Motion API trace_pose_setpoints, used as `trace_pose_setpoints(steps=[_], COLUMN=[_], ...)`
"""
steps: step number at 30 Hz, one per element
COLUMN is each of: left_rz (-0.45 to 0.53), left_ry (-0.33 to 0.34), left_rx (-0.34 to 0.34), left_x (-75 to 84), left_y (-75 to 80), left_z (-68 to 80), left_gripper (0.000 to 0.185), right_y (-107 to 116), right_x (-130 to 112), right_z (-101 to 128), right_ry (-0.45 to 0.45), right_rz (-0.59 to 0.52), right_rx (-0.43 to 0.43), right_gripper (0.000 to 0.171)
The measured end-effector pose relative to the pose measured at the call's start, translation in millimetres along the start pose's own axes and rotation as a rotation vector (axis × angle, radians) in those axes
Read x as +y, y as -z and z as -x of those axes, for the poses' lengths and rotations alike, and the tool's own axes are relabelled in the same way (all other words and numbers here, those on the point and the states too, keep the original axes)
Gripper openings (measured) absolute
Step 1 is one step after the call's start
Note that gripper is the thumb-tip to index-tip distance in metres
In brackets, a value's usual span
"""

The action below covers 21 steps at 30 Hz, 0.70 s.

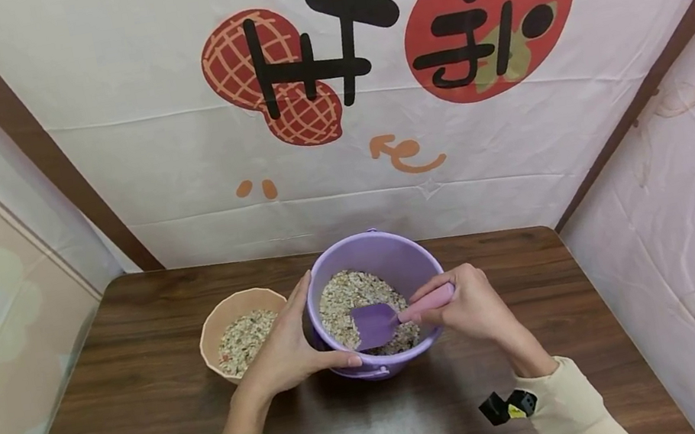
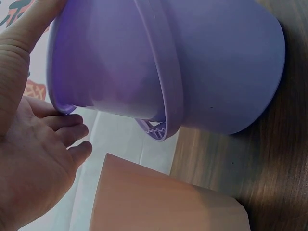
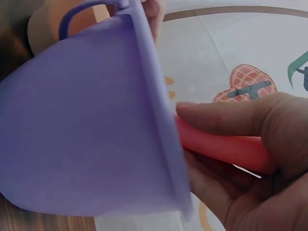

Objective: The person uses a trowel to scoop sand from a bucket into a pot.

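Note:
In the head view a purple bucket (image 1: 371, 240) stands on the table, with a pale, speckled, flaky grain mix (image 1: 350, 290) inside. My left hand (image 1: 284, 356) holds the bucket's left side, thumb over the near rim and fingers spread along the outer wall. The left wrist view shows fingertips touching the rim. My right hand (image 1: 471, 304) grips the pink handle of a small shovel (image 1: 376, 324). Its purple blade lies over the mix, partly against it. A peach bowl (image 1: 209, 342) beside my left hand has similar mix in it.
A dark wood-grain table (image 1: 144, 408) carries everything. Printed white cloth (image 1: 170, 163) hangs right behind the table, with more cloth at both sides. The bucket's own purple handle (image 2: 168, 72) hangs down against its outer wall.

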<state>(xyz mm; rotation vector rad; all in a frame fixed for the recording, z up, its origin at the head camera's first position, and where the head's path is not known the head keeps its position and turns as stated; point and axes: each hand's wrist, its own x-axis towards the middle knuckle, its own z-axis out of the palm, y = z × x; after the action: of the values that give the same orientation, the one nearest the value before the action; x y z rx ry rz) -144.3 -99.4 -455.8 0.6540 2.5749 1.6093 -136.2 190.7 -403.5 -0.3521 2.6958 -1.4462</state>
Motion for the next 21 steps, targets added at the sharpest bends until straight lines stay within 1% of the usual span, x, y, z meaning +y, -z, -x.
trace_pose_setpoints(steps=[4, 7, 15, 21], left_rz=[-0.001, 0.001, 0.011, 0.022], left_ry=[-0.005, -0.002, -0.005, -0.009], left_rx=[0.000, 0.003, -0.002, -0.003], left_x=[-0.1, -0.2, -2.5, -3.2], left_y=[0.1, 0.0, -0.4, -0.2], left_z=[0.1, 0.7, 1.1, 1.2], left_gripper=[0.142, 0.142, 0.140, 0.140], right_y=[-6, -9, -18, -24], right_x=[1, 1, 3, 3], right_z=[-1, -1, -3, -6], right_ry=[-0.032, -0.037, -0.055, -0.058], right_rz=[-0.061, -0.078, -0.053, -0.038], right_rx=[0.006, 0.039, 0.164, 0.219], right_gripper=[0.016, 0.016, 0.021, 0.021])
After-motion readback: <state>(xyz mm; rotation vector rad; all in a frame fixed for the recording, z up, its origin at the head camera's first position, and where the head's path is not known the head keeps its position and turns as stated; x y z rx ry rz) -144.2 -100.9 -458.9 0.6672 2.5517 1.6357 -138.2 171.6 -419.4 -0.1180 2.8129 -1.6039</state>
